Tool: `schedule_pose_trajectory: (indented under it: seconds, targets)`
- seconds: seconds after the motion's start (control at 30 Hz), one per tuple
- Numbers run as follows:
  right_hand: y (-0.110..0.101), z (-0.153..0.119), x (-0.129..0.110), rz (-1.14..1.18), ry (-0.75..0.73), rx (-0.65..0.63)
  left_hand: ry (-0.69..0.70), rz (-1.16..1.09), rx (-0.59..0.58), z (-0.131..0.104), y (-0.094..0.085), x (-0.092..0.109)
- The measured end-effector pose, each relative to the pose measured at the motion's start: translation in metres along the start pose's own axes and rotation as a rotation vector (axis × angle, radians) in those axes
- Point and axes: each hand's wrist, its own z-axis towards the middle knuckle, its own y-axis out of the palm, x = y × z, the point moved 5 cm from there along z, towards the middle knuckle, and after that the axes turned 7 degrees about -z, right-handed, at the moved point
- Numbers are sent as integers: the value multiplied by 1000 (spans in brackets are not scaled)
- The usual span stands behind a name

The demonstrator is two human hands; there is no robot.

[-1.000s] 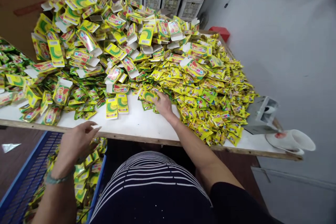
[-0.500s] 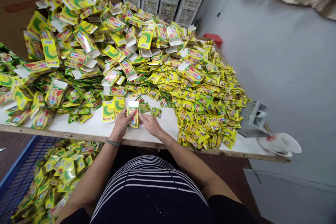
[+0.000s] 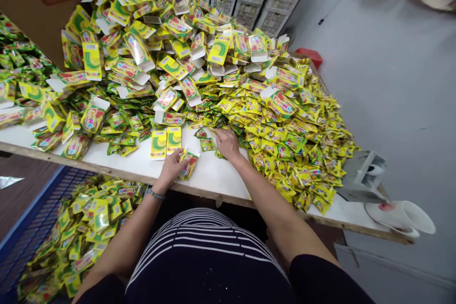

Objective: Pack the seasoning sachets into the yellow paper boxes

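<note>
Left hand [image 3: 172,168] on box [image 3: 191,166], right hand [image 3: 228,143] at sachets [image 3: 281,137]

My hands were apart; left pinched the box just below frame centre, probably to steady it; right bent at the heap's left edge; fingertips obscured, couldn't tell its grip.

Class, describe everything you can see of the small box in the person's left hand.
The small box looks like thin, printed card, in yellow and green with red artwork; any lettering is too blurred to read. The left hand grips it at its left side. It is tilted, its top leaning right, near the front edge of the white tabletop; whether it rests there is unclear.
</note>
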Motion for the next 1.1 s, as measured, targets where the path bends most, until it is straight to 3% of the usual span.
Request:
schedule_pose_trajectory:
  seconds: [0.07,0.13,0.23,0.3,0.4,0.53,0.63,0.83,1.0,1.1]
  targets:
    - [-3,-13,3,225,121,73,8,38,3,0,0,-1]
    - [-1,-24,3,512,227,60,5,59,-30,0,2,-2]
    - [6,-32,-10,893,206,-158,-5,29,-136,-2,10,0]
    - [8,-34,-20,978,126,-320,-7,-42,-201,-4,16,2]
    - [3,-32,-25,867,49,-401,-1,-111,-217,-5,20,6]
    - [-6,-28,-22,654,73,-274,-40,-133,-259,-7,23,6]
    - [-5,-30,-23,609,77,-264,-73,-178,-286,-8,24,3]
    - [-2,-40,-27,564,93,-351,-130,-231,-210,-6,23,-3]
    - [-9,-44,-46,390,15,-277,-103,-212,-203,-7,23,2]
    - [-9,-40,-47,344,24,-295,-112,-214,-210,-7,24,3]
